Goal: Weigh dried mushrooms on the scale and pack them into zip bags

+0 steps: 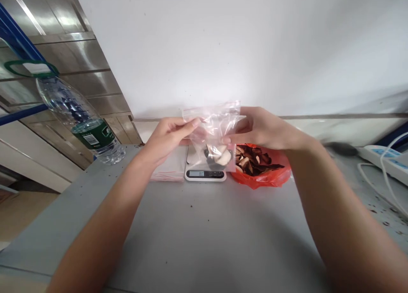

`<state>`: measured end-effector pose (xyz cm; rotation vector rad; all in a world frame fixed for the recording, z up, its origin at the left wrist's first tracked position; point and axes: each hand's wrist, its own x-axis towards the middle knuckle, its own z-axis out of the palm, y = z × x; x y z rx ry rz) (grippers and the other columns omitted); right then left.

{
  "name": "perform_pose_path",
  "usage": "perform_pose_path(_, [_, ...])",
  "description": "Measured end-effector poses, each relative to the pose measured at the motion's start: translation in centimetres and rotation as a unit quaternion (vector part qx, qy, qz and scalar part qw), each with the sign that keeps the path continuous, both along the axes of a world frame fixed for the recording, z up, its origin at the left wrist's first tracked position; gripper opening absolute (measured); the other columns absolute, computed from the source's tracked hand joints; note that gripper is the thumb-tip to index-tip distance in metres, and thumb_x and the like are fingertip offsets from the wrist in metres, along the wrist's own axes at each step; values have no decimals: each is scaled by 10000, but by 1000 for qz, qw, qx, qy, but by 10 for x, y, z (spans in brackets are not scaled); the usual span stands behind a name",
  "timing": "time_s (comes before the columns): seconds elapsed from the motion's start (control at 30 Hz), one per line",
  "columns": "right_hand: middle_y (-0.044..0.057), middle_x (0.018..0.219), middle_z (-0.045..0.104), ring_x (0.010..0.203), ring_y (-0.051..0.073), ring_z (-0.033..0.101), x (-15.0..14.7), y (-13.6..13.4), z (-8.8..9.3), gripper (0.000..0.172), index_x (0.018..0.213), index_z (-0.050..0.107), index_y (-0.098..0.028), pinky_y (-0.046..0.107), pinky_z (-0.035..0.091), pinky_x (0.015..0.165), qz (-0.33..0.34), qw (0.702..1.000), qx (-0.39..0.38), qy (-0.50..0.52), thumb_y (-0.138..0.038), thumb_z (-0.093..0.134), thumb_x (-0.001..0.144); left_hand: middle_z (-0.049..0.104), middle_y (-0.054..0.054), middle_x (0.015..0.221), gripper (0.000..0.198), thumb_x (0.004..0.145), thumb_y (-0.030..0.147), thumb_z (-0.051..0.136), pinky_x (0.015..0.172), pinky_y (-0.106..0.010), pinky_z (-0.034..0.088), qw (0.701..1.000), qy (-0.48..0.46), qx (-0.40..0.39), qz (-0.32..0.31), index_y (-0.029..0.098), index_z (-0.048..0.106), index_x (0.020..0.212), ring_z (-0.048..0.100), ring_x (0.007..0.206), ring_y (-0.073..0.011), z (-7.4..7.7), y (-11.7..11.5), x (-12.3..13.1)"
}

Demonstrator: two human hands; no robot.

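Observation:
Between my hands hangs a clear zip bag, upright, with a few pale and dark dried slices at its bottom. My left hand pinches the bag's left side between thumb and fingers. On the other side, my right hand grips the bag, its fingertips partly hidden behind the plastic. Below and behind the bag is a small white digital scale with a lit display; the bag covers most of its plate. Right of the scale, a red plastic bag lies open, full of brown dried slices.
A stack of flat zip bags lies left of the scale. At the table's left edge stands a large water bottle with a green label. A white device with a cable sits at the right, near scattered dark crumbs. A white wall rises behind.

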<state>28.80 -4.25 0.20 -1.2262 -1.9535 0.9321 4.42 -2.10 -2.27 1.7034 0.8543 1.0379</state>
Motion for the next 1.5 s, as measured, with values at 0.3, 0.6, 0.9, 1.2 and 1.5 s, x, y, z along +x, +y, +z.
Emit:
perform_pose_path(0.3, [-25, 610, 629, 533, 103, 493, -4, 4, -1, 351, 677, 664, -204, 285, 376, 522, 57, 998, -21, -8, -491, 864, 703, 841, -97, 939, 469, 803, 662, 813, 861, -364, 620, 991, 36, 66, 110, 193, 822, 807, 788, 933, -274, -2, -4, 7])
perform_pose_path(0.6, [-30, 613, 528, 611, 128, 453, -2, 3, -5, 492, 615, 608, -219, 303, 380, 576, 56, 996, 32, 56, -608, 888, 726, 799, -61, 820, 345, 793, 527, 831, 750, -313, 595, 991, 8, 79, 103, 184, 811, 760, 741, 845, -223, -2, -1, 7])
perform_pose_path(0.9, [14, 592, 642, 539, 142, 559, 3, 8, -7, 433, 634, 692, -221, 303, 422, 493, 27, 992, 54, 113, -575, 935, 694, 782, -51, 810, 214, 821, 391, 818, 732, -286, 577, 993, -13, 87, 84, 184, 803, 767, 724, 814, -199, 1, -2, 6])
perform_pose_path(1.2, [13, 601, 660, 592, 149, 586, 9, 9, -10, 343, 572, 678, -237, 316, 464, 550, 16, 982, 95, 160, -428, 936, 691, 810, -70, 908, 243, 831, 420, 807, 746, -308, 630, 993, -25, 81, 79, 185, 790, 772, 763, 907, -234, 2, 1, 3])
perform_pose_path(1.5, [29, 672, 692, 629, 167, 569, 14, 12, -11, 320, 656, 725, -235, 336, 450, 579, 51, 991, 78, 92, -487, 912, 723, 813, -38, 791, 120, 802, 328, 813, 736, -339, 653, 987, -33, 103, 115, 212, 845, 797, 778, 786, -213, -1, -1, 5])
